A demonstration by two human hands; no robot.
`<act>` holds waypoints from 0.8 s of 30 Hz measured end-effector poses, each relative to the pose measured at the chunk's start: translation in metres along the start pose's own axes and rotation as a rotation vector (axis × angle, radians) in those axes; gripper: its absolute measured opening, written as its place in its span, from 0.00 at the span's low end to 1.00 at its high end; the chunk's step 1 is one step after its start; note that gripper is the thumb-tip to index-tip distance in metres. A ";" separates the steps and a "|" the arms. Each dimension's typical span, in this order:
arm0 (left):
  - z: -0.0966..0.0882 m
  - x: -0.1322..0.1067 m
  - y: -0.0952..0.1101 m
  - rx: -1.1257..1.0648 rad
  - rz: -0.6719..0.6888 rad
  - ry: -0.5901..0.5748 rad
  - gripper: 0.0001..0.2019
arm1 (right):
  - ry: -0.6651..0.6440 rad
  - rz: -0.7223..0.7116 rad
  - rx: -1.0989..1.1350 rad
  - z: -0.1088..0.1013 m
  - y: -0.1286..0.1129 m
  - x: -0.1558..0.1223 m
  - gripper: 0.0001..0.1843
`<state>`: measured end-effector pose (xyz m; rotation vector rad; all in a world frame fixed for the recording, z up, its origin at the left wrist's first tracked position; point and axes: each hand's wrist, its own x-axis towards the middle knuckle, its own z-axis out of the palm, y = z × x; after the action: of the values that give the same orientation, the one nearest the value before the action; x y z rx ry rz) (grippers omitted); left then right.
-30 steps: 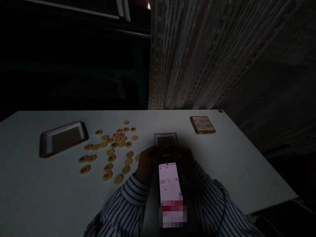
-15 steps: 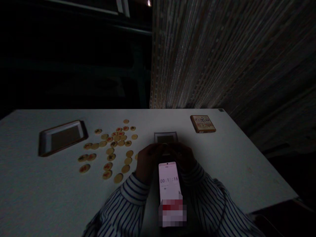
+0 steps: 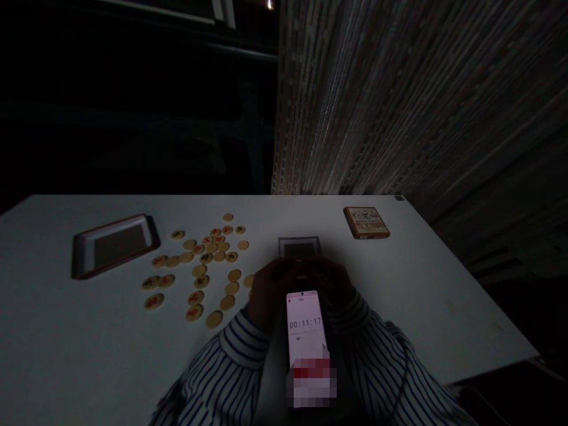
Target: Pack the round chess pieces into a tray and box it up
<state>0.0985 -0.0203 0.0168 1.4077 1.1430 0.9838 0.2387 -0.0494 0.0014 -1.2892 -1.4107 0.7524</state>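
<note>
My left hand and my right hand meet in front of me, fingers curled in towards each other and closed. It is dark there. A small pale bit shows between the fingertips, too dim to name. Just beyond the fingers lies a small shallow tray with a light rim, its near part hidden by my hands. Below and between my wrists is a lit phone showing a timer at 00:11:17, its lower screen blurred out. To the left of my left hand, round xiangqi pieces are scattered, some face up with red or black characters.
A larger brown-edged tray lies at the far left of the white table. A flat box with a printed lid sits at the back right. Behind the table hangs a string curtain.
The view has shifted very slightly. My hands keep nearly the same place and closed pose. The phone's timer has advanced.
</note>
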 end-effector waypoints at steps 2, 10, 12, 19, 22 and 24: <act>-0.001 0.001 -0.001 0.027 -0.003 0.016 0.11 | -0.012 -0.037 -0.002 -0.001 0.001 0.000 0.11; -0.003 0.001 -0.005 0.003 0.017 -0.009 0.11 | -0.053 -0.063 0.009 -0.003 0.001 -0.001 0.12; -0.004 0.001 -0.005 0.015 0.020 -0.006 0.12 | -0.044 -0.057 0.012 -0.002 0.002 -0.001 0.12; -0.002 0.000 -0.004 -0.020 -0.013 -0.054 0.14 | -0.011 -0.042 0.011 -0.002 0.005 0.000 0.11; -0.001 0.000 -0.004 -0.019 -0.010 -0.050 0.14 | -0.007 -0.033 0.004 -0.004 0.003 0.001 0.11; -0.002 0.000 -0.004 -0.021 -0.007 -0.051 0.13 | 0.002 -0.039 0.004 -0.004 0.002 0.001 0.10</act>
<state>0.0966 -0.0200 0.0133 1.4033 1.0966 0.9469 0.2430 -0.0490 0.0012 -1.2555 -1.4288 0.7270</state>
